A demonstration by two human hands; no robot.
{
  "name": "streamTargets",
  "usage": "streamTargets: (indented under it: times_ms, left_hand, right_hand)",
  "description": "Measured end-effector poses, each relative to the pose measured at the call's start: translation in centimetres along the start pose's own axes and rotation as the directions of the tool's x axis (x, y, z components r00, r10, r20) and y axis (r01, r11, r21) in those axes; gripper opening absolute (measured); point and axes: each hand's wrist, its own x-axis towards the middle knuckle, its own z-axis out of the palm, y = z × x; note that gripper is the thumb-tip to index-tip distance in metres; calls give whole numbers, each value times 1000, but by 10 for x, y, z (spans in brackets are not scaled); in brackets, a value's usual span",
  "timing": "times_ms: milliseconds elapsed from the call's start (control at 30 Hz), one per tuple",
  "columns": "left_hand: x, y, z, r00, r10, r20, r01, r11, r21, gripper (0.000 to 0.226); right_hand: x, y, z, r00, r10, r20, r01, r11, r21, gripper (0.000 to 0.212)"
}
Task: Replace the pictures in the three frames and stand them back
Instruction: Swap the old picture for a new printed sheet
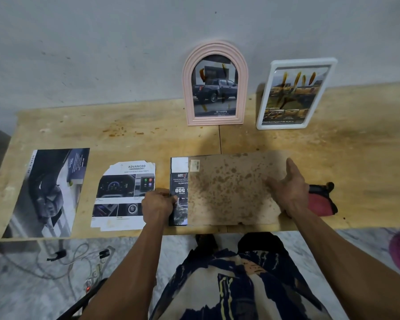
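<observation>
Dim, warm light brightens the desk (356, 139) toward its right end, the standing frames throw soft shadows leftward onto the wall (102, 54), their glazing carries streaky orange reflections, and the wide lens bows the desk's edges while corners fall soft and dark.

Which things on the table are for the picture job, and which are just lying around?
For the job: pink arched frame, white frame, brown backing board, picture under it, two loose pictures.
Lying about: red cloth, cables on the floor.
</observation>
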Motion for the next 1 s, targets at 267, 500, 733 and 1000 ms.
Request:
streamTargets:
  times_ms: [267,500,733,1000]
  left_hand:
    - [2,1,0,1000,14,9,-15,999,51,23]
    - [0,5,-4,1000,-7,15,6,999,44,17]
    - [-1,9,-6,1000,-13,25,12,999,32,16]
    - [-4,16,-8,999,-42,30,41,998,46,17]
  right_hand:
    - [-6,-12,14,999,17,28,-16,999,-50,91]
    - [-9,-17,28,997,78,29,-77,996,-48,85]
    - [-8,-24,36,995,98,13,-97,993,-69,80]
    - [-16,-22,46,995,96,29,-93,991,-98,82]
